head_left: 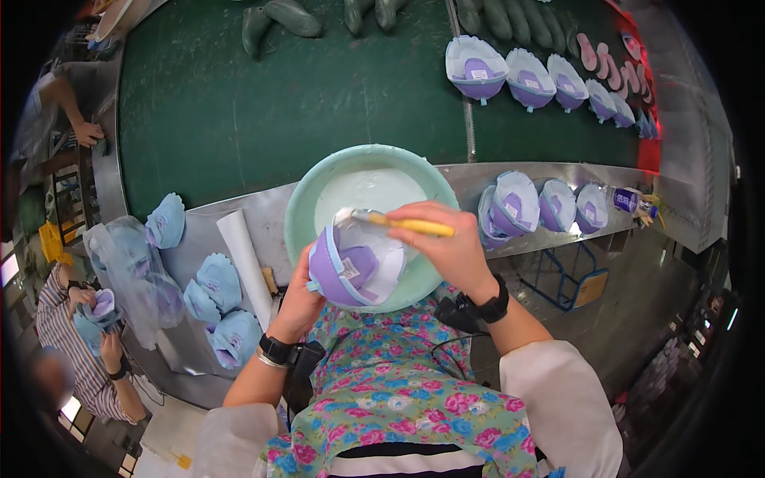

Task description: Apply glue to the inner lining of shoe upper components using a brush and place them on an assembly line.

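In my left hand (297, 305) is a purple and light-blue shoe upper (325, 267), its opening turned up and a white label inside. My right hand (448, 243) grips a paintbrush (422, 226) with a yellow handle. The white-coated bristles touch or hang just over the upper's far edge; I cannot tell which. Both hands are above the near part of a pale green basin (301, 191), which holds a milky white liquid (368, 190).
Similar uppers (516, 204) line the metal ledge at right; others (221, 280) lie left beside a white roll (244, 267). The green belt (295, 111) carries uppers, dark green lasts (291, 17) and pink insoles (603, 62). At left, a person in stripes (60, 319) handles another upper.
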Tool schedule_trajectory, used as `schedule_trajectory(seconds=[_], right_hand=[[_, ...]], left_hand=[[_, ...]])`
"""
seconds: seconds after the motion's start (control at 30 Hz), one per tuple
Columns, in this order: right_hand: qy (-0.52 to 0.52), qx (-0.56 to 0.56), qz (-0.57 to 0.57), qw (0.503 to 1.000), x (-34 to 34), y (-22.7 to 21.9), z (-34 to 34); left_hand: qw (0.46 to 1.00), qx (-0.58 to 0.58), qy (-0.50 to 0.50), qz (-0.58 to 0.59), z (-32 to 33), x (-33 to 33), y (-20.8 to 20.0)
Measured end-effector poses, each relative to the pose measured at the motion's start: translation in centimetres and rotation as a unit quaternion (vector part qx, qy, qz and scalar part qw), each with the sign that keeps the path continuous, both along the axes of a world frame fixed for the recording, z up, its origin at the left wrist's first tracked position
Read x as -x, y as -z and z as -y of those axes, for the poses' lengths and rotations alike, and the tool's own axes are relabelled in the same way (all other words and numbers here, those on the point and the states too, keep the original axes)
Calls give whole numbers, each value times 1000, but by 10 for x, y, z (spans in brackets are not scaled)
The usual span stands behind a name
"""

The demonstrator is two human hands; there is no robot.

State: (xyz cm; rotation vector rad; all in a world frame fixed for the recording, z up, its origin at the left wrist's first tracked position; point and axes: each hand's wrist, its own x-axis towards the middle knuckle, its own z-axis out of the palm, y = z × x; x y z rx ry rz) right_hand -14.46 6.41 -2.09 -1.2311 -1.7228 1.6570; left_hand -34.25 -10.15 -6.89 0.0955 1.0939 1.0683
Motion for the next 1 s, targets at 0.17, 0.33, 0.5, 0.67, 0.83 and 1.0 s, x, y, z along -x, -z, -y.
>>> schedule_trajectory(seconds=[0.17,0.33,0.5,0.67,0.83,1.0], right_hand=[[99,-13,101,990,-12,15,10],[93,170,113,974,-4,-22,25],[38,95,81,991,5,-33,30],[69,-42,131,988,-9,-14,-2],[-98,-80,-30,991,13,-57,-20],[-169,-103,-86,976,18,-51,-42]], left_hand=[[993,-43,-3,-113,-4,7,6],[980,-72,-30,-185,-4,14,11],[949,-116,-7,-294,-13,14,2],[989,37,-137,35,-23,26,4],[945,24,-9,325,-32,30,11],[944,286,-19,162,-78,-20,-38]])
